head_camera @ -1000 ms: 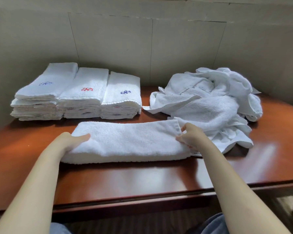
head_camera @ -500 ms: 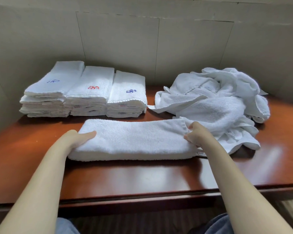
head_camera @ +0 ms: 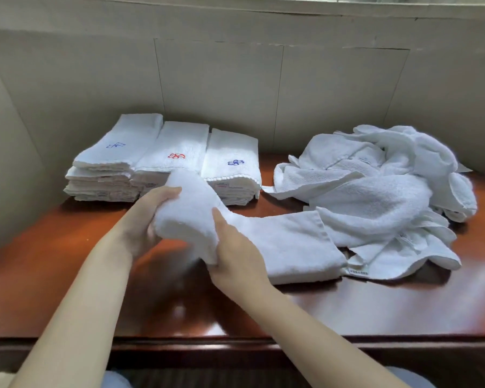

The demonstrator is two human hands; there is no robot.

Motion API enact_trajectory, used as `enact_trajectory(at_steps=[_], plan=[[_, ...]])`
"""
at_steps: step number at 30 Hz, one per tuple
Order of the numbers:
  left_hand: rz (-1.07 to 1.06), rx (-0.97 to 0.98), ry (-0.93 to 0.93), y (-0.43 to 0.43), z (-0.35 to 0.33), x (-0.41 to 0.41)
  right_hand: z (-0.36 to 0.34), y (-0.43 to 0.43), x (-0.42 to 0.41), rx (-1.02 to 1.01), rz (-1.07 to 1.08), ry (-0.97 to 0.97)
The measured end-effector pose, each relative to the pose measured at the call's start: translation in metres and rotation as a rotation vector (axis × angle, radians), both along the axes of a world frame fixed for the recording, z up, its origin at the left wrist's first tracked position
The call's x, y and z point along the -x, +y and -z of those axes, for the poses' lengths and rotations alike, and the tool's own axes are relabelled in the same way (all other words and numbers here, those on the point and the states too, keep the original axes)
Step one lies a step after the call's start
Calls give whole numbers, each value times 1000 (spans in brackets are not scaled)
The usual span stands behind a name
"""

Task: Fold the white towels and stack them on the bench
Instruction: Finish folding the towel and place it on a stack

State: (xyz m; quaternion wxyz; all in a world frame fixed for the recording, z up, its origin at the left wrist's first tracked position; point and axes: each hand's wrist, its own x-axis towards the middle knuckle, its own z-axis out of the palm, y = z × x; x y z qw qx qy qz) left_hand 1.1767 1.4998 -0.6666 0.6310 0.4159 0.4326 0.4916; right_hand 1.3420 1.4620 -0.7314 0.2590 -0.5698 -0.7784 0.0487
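Gripping the raised left end of the long folded towel [head_camera: 263, 242], the left hand [head_camera: 149, 222] curls beneath it while the right hand [head_camera: 235, 261] pinches its near edge. Its right half lies flat on the table [head_camera: 67, 275], touching the crumpled towel pile [head_camera: 375, 191]; folded stacks [head_camera: 163, 161] sit behind.

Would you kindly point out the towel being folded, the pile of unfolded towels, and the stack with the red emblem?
Towel being folded [head_camera: 289, 245], head view, its flat right half.
Pile of unfolded towels [head_camera: 375, 191], head view, middle of the heap.
Red-emblem stack [head_camera: 179, 141], head view, top towel.
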Motion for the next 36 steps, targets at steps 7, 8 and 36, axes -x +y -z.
enact_trajectory(at_steps=[7,8,36], plan=[[-196,-275,165,-2,7,2,-73,11,-20,112,-40,1061],[-150,-286,220,-2,8,6,-82,10,-23,178,-91,1273],[577,120,1042,-8,30,41,15,63,-71,243,299,-77]])
